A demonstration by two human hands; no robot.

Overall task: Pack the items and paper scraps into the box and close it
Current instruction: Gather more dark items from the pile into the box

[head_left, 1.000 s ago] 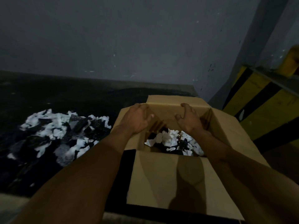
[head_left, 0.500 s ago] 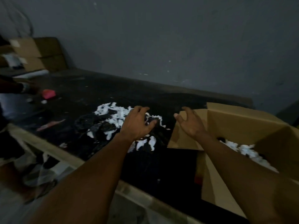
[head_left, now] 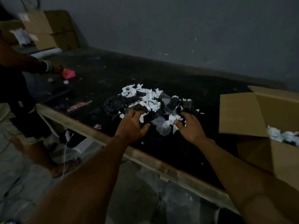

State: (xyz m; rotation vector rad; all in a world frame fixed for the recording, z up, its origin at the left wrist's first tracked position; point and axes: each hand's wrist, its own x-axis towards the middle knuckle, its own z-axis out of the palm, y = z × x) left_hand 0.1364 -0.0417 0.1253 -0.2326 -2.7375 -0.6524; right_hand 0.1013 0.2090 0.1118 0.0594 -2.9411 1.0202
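A grey wall fills the upper part of the frame. Below it, a long bench with a dark top runs from the upper left to the lower right. An open cardboard box stands on the bench at the right edge of the frame. Its flaps are raised, and some white scraps lie inside. A second person stands at the left edge, blurred and dark.

In the middle of the frame, well apart from the box, a pile of paper scraps lies on the bench, white pieces mixed with dark ones. The left hand and the right hand are at the near edge of this pile. The fingers of both are spread and released, grasping nothing, with the tips at the nearest pieces. A small pink object lies in the upper left.
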